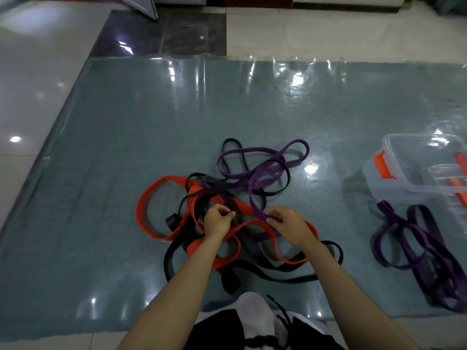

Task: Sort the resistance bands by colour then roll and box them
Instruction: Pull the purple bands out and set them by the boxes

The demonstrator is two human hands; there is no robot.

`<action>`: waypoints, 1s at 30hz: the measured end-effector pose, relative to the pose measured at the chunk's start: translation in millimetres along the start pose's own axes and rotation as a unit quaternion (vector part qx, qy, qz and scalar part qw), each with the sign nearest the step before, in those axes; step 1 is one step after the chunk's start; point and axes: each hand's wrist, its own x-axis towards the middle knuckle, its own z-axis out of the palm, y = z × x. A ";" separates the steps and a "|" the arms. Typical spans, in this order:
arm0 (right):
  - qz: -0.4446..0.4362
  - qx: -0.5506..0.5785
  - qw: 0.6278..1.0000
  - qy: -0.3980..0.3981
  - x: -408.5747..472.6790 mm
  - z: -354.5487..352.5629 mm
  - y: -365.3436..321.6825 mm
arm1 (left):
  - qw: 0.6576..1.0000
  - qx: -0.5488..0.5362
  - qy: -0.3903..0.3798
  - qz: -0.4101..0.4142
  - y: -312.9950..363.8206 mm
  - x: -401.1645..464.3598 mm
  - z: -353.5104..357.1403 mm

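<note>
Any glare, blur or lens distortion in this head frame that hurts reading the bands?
Head view: bright glare spots on the clear sheet, one beside the purple band; wide-angle bending curves the mat's edges; overall dim and slightly soft; black bands still read against the mat; box cut off at right edge.

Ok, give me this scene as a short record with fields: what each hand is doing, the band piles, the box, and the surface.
left hand: left hand pinches a strap in the tangled heap of red, black and purple resistance bands
right hand: right hand pinches a purple band from that heap
sorted pile: separate pile of purple bands, on the person's right
box: clear plastic box with orange latches, beyond the purple pile, open
surface: glossy transparent sheet over a grey-green mat
</note>
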 end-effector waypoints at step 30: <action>0.067 0.020 0.996 0.054 -23.2 18.0 21.9 | 0.928 0.240 0.205 0.196 -24.5 -30.0 -34.2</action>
